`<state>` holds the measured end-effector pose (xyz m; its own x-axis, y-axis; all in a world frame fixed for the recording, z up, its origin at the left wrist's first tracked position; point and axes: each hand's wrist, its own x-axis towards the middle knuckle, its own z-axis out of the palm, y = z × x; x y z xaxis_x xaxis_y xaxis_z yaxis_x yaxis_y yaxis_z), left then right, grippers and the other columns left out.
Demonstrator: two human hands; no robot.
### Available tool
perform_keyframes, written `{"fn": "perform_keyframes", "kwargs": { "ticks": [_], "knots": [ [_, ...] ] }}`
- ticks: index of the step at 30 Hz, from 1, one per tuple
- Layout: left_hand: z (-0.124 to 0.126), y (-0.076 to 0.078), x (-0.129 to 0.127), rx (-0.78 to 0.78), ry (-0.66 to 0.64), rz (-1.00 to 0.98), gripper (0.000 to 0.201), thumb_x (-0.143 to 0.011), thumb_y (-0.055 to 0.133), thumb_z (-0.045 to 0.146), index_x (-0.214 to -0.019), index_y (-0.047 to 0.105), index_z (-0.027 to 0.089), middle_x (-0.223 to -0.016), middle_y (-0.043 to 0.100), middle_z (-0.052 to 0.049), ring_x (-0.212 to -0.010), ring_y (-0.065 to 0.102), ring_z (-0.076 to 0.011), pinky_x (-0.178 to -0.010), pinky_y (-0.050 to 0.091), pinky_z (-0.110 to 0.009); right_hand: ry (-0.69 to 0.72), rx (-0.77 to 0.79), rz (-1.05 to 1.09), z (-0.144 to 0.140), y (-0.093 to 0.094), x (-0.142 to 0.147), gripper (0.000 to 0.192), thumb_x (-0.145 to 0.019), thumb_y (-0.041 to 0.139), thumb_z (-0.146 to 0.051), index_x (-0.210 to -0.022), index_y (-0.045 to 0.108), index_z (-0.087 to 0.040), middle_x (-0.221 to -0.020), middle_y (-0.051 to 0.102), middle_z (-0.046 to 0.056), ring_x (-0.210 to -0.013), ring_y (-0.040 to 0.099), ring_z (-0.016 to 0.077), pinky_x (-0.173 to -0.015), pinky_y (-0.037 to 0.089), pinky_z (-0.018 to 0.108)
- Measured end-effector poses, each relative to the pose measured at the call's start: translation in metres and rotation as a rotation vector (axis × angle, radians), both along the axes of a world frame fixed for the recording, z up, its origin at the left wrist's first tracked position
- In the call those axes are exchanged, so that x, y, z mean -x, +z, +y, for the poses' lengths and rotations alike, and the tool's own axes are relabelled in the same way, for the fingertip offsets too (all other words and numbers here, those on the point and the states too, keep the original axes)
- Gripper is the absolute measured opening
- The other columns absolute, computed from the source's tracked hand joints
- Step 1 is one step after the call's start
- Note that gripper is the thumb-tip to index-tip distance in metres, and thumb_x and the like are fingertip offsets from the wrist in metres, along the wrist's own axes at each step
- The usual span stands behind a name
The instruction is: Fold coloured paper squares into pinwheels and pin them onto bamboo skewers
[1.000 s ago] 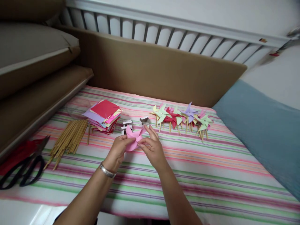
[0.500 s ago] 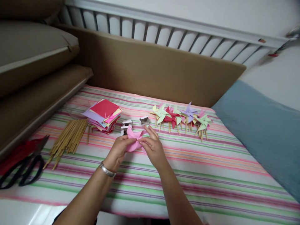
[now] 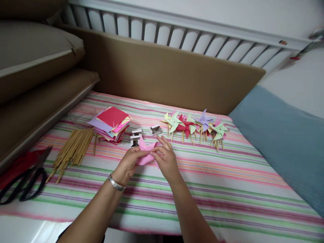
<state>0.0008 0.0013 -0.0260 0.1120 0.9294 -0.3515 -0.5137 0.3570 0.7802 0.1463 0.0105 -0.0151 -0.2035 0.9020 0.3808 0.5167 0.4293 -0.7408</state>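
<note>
- Your left hand (image 3: 129,161) and right hand (image 3: 164,158) both pinch the pink paper (image 3: 145,153), held just above the striped cloth (image 3: 227,189) near its middle; your fingers are clamped on its folded flaps.
- Since a second ago the paper's upstanding points have come down and inward: its shape is flatter now, the flaps gathered toward the centre between your fingertips. I judge the folding nearly closed, so the centre needs holding firm.
- Your hands have barely shifted place; only the fingers have worked.
- Just beyond the paper sit small white pieces (image 3: 136,135); what they are I cannot tell.
- To the left lie a stack of coloured paper squares (image 3: 111,123), a bundle of wooden sticks (image 3: 73,148) and black scissors (image 3: 22,185).
- To the right, well apart from your hands, a row of finished pinwheels (image 3: 194,126) lies on the cloth.
</note>
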Motion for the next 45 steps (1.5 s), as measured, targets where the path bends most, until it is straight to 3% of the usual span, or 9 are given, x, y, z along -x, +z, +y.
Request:
{"fn": "perform_keyframes", "kwargs": {
  "ticks": [10, 18, 22, 25, 29, 31, 34, 42, 45],
  "knots": [
    [0.000, 0.001, 0.004, -0.033, -0.094, -0.068, 0.019, -0.053, 0.079, 0.022, -0.068, 0.072, 0.011, -0.066, 0.070, -0.005, -0.059, 0.059, -0.0119, -0.061, 0.043, -0.022, -0.014, 0.048, -0.064, 0.001, 0.001, 0.000, 0.009, -0.077, 0.057, -0.020, -0.074, 0.065, -0.020, -0.132, 0.050, 0.011, -0.131, 0.033, 0.0245, -0.105, 0.027, 0.046],
    [-0.001, 0.007, 0.001, -0.023, -0.056, 0.110, 0.026, -0.049, 0.080, 0.023, -0.069, 0.072, 0.010, -0.070, 0.071, -0.008, -0.063, 0.063, -0.0175, -0.063, 0.045, -0.026, -0.045, 0.086, -0.040, -0.002, 0.003, 0.003, 0.004, -0.073, 0.060, -0.020, -0.073, 0.064, -0.021, -0.130, 0.052, 0.010, -0.127, 0.038, 0.0260, -0.104, 0.029, 0.047],
    [0.000, 0.009, 0.004, 0.019, 0.002, 0.116, 0.020, -0.047, 0.079, 0.022, -0.061, 0.070, 0.011, -0.060, 0.069, -0.006, -0.053, 0.059, -0.0139, -0.057, 0.043, -0.025, -0.151, 0.132, 0.202, -0.001, 0.006, -0.002, 0.020, -0.075, 0.060, -0.028, -0.094, 0.062, -0.022, -0.126, 0.054, 0.010, -0.119, 0.047, 0.0244, -0.101, 0.034, 0.044],
    [0.000, 0.011, 0.006, 0.000, 0.036, 0.087, 0.016, -0.048, 0.078, 0.022, -0.058, 0.069, 0.012, -0.055, 0.066, -0.003, -0.050, 0.057, -0.0123, -0.056, 0.042, -0.024, -0.250, 0.287, 0.515, 0.003, 0.006, -0.008, 0.035, -0.075, 0.060, -0.037, -0.105, 0.056, -0.021, -0.111, 0.063, 0.010, -0.105, 0.057, 0.0231, -0.090, 0.043, 0.040],
    [-0.001, 0.011, 0.003, -0.034, 0.051, 0.066, 0.016, -0.050, 0.077, 0.020, -0.062, 0.070, 0.012, -0.060, 0.068, -0.005, -0.055, 0.059, -0.0138, -0.061, 0.044, -0.025, -0.069, 0.674, 0.701, 0.003, 0.005, -0.006, 0.034, -0.065, 0.069, -0.038, -0.093, 0.061, -0.019, -0.083, 0.067, 0.003, -0.077, 0.063, 0.0185, -0.071, 0.047, 0.031],
    [-0.002, 0.010, 0.000, -0.042, 0.049, 0.066, 0.016, -0.050, 0.076, 0.020, -0.064, 0.071, 0.012, -0.062, 0.069, -0.005, -0.056, 0.060, -0.0142, -0.062, 0.044, -0.026, 0.031, 0.753, 0.670, 0.000, 0.006, -0.002, 0.024, -0.063, 0.071, -0.034, -0.078, 0.063, -0.017, -0.070, 0.065, -0.001, -0.064, 0.059, 0.0141, -0.063, 0.044, 0.026],
    [-0.003, 0.009, -0.005, -0.046, 0.056, 0.090, 0.016, -0.050, 0.075, 0.018, -0.065, 0.072, 0.012, -0.061, 0.069, -0.005, -0.055, 0.059, -0.0143, -0.061, 0.044, -0.025, 0.038, 0.756, 0.619, -0.003, 0.006, 0.004, 0.019, -0.061, 0.072, -0.031, -0.068, 0.062, -0.015, -0.059, 0.060, -0.003, -0.055, 0.053, 0.0118, -0.057, 0.040, 0.024],
    [-0.005, 0.006, -0.013, -0.109, 0.069, 0.088, 0.021, -0.052, 0.076, 0.022, -0.069, 0.073, 0.011, -0.064, 0.069, -0.006, -0.056, 0.059, -0.0148, -0.059, 0.043, -0.026, -0.008, 0.714, 0.579, 0.000, -0.007, 0.004, 0.030, -0.055, 0.075, -0.040, -0.068, 0.063, -0.016, -0.062, 0.063, 0.002, -0.061, 0.057, 0.0183, -0.062, 0.045, 0.031],
    [-0.006, 0.014, -0.008, -0.094, 0.075, 0.111, 0.017, -0.051, 0.076, 0.021, -0.065, 0.072, 0.012, -0.059, 0.068, -0.005, -0.052, 0.056, -0.0135, -0.055, 0.041, -0.024, 0.037, 0.692, 0.550, -0.001, -0.006, 0.000, 0.030, -0.057, 0.074, -0.042, -0.069, 0.064, -0.017, -0.062, 0.064, 0.002, -0.060, 0.058, 0.0177, -0.062, 0.045, 0.031]
  ]
}}
